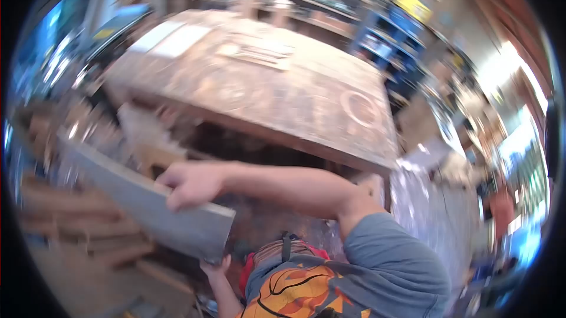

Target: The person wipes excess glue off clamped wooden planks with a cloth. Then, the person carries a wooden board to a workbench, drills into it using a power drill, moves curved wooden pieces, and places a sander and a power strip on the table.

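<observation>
A long grey board (pixel 147 203), seemingly wood, is tilted on its edge at my left side. My right arm reaches across my body, and my right hand (pixel 191 185) is closed over the board's upper edge. At the near lower corner, my left hand (pixel 217 266) grips the board from below; its fingers are partly hidden behind it. The far end of the board is smeared by motion.
A large wooden workbench (pixel 265 103) stands ahead, with pale flat pieces (pixel 171 40), a slatted piece (pixel 256 54) and a ring shape (pixel 361 109) on top. Stacked lumber (pixel 76 218) lies at left. Blue shelving (pixel 392 38) stands at back right.
</observation>
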